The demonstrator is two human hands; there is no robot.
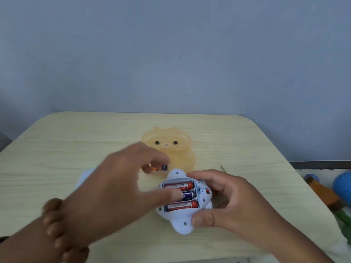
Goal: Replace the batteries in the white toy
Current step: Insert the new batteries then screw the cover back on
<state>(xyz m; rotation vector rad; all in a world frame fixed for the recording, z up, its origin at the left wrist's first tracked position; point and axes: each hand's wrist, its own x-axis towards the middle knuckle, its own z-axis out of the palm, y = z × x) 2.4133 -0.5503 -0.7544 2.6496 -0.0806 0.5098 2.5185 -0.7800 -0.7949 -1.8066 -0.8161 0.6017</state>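
Here, belly-up near the front middle of the tabletop: the white toy, pale and rounded, with stubby lobes and small dark screw holes. Lies with its battery compartment uncovered. Holds three batteries side by side: a red battery at the far side, a dark blue battery in the middle, and a second red battery nearest. Shows a small red-orange spot just right of the compartment.

Gripped by the right hand, thumb curled on the near lobe, fingers wrapped over the far right edge. Reached across by the left hand, blurred, one straight finger resting on the dark blue battery, the other fingers loosely bent above it and holding nothing. Ringed at that wrist by a band of brown beads.

Just beyond the toy, on the tabletop, two loose batteries: a dark one and an orange one, partly hidden by the left fingers. Right behind them, a translucent orange bear-shaped box lying flat; contents impossible to make out.

Under the left hand, mostly hidden, a pale blue piece. Right of the box, a thin green stick. Off the tabletop's right edge — a blue spiky ball, an orange-brown toy and something green.
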